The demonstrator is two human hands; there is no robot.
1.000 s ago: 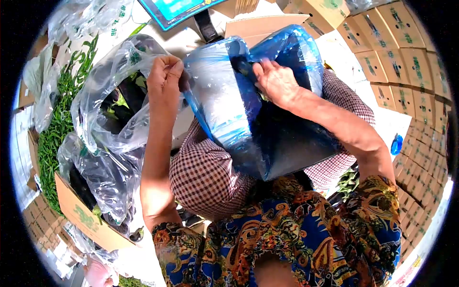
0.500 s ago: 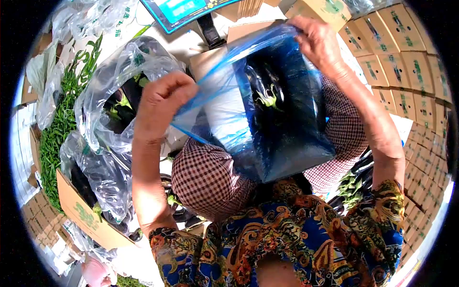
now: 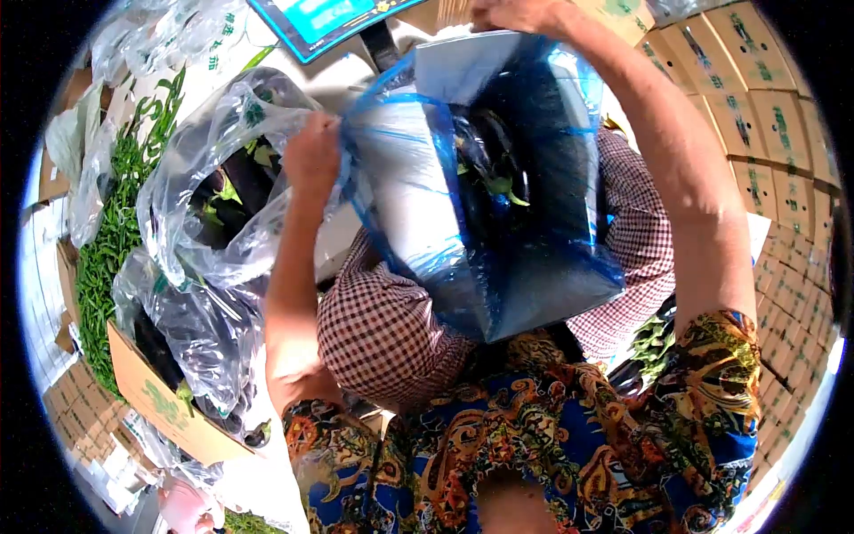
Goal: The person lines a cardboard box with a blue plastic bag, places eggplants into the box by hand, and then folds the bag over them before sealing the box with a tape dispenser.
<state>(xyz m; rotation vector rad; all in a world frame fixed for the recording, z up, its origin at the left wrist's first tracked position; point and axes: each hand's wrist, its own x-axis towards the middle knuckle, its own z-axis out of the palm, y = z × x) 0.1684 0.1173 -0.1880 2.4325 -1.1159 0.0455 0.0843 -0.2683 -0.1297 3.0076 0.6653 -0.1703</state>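
A carton lined with a blue plastic bag (image 3: 556,222) sits at my lap, between my knees. Inside it lie a few dark eggplants (image 3: 494,160) with green stem ends. My left hand (image 3: 313,151) is closed on the bag's left edge, beside the carton's white left flap (image 3: 405,169). At the far side, my right hand (image 3: 516,15) is bent over the top of the raised far flap (image 3: 467,58), its fingers closed on the bag's rim; the fingertips are partly hidden at the frame's top.
A clear plastic bag (image 3: 165,209) of eggplants stands left. Beyond it lie green peppers (image 3: 111,258). An open carton (image 3: 160,392) with eggplants is at lower left. A blue-screened device (image 3: 325,18) stands ahead. Stacked cartons (image 3: 756,125) line the right.
My right hand has moved from the far right corner to the far flap, drawing the bag's rim outward. My left hand has shifted slightly right and up. The bag's mouth is wider.
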